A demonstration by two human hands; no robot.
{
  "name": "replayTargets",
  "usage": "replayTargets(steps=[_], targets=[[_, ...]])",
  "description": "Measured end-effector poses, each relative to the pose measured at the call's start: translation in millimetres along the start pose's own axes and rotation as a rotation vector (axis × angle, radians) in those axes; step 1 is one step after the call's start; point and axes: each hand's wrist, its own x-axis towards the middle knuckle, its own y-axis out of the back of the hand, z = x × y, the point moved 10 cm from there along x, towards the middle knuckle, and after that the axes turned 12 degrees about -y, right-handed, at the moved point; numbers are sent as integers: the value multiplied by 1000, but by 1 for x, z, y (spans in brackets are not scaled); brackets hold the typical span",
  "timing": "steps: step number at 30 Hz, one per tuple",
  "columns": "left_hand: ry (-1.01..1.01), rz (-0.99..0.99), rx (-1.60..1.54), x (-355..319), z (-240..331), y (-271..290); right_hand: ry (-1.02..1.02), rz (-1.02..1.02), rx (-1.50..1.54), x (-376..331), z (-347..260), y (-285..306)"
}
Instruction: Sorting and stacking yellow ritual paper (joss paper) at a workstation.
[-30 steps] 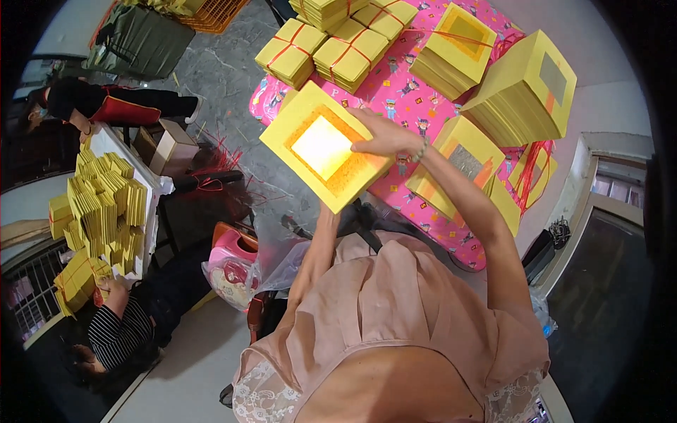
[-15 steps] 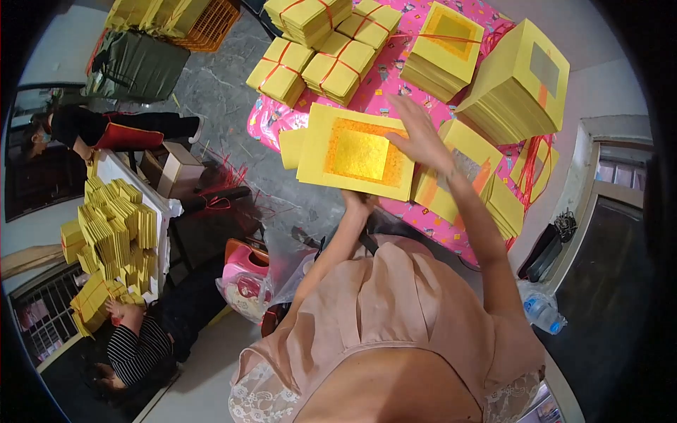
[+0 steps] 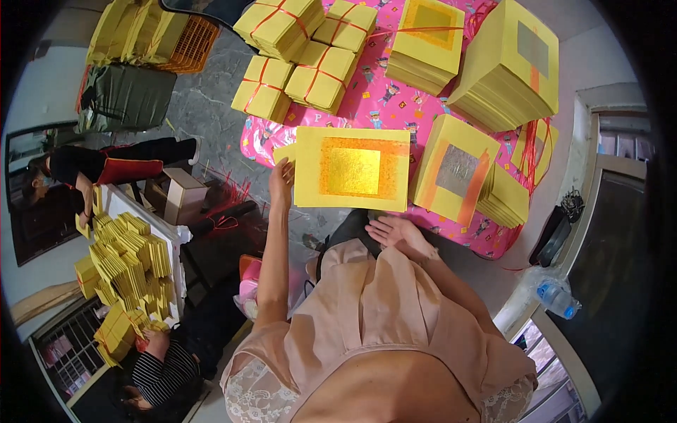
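Observation:
A stack of yellow paper sheets with a gold square framed in orange (image 3: 352,169) lies flat at the near edge of the pink patterned table cover (image 3: 381,106). My left hand (image 3: 281,176) grips the stack's left edge. Just below the stack, my right hand (image 3: 392,230) hovers with fingers spread and nothing in it. Right of the stack lies a yellow pile with a silver square and orange stripes (image 3: 458,169).
Tied yellow bundles (image 3: 321,74) and tall yellow piles (image 3: 515,63) fill the far table. At left, two people handle small yellow bundles heaped on a white table (image 3: 127,271). An orange crate (image 3: 190,42), a cardboard box (image 3: 180,194) and a water bottle (image 3: 558,299) stand around.
The gold-square stack has come down from a tilted, lifted position to lie flat at the table's near edge. My right hand let go of it and drew back toward me.

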Motion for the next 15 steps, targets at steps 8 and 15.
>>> replayTargets(steps=[8,15], targets=[[91,-494,233,26,-33,-62,54,-311,534,85,-26,-25],[145,-535,219,6,-27,-78,4,-550,615,82,-41,-47]])
